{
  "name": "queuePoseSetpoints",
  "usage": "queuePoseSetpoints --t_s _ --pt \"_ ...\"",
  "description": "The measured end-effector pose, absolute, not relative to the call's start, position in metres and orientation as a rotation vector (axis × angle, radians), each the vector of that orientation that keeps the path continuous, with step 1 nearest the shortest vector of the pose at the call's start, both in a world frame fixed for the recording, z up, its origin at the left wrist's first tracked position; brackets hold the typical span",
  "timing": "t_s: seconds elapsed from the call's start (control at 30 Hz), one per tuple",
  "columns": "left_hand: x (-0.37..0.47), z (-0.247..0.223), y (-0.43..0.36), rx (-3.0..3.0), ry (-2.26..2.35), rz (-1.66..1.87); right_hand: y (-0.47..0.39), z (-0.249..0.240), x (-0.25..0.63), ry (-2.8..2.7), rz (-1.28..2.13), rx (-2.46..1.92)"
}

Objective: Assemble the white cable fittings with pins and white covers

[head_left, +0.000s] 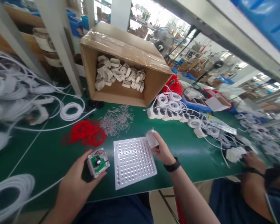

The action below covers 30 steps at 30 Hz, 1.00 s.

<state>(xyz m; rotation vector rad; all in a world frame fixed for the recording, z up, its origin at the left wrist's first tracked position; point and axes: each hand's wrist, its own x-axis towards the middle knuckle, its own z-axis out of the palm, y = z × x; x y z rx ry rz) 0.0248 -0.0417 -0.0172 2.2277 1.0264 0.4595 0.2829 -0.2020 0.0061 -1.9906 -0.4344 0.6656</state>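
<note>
The circuit board is green, the sheet silver-dotted white.

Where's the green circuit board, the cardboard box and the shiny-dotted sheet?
Green circuit board (102, 165): head view, on its green surface.
Cardboard box (128, 46): head view, upper outer side.
Shiny-dotted sheet (135, 163): head view, dotted middle.

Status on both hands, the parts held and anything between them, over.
Left hand: holding open housing, green circuit board showing. Right hand: holding white part, apart from housing. Sheet with silvery dots on green bench, between the hands.

No legible txt, nos., labels, brands or signs on anything in view.
</note>
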Motion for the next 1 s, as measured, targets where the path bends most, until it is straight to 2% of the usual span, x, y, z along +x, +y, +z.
queuePoseSetpoints --t_s 0.13,0.23,0.37,0.63,0.87,1.0 --pt "0.022 -0.002 -0.045 2.455 0.828 0.644 -0.162 0.003 0.221 -0.148 1.345 -1.223" --pt "0.022 0.006 -0.048 2.582 0.813 0.662 -0.133 -0.003 0.183 -0.067 1.462 -1.003" --pt "0.022 0.012 -0.048 2.682 0.858 0.657 -0.117 -0.003 0.162 -0.317 1.319 -1.137" --pt "0.020 0.007 -0.041 2.705 0.753 0.651 -0.122 0.018 0.159 -1.188 0.876 -1.514" --pt "0.017 -0.002 -0.038 2.454 0.732 0.747 -0.118 0.020 0.137 -1.220 0.694 -1.860" --pt "0.012 -0.007 -0.028 2.260 0.671 0.668 -0.117 0.020 0.138 -1.130 0.735 -1.740"
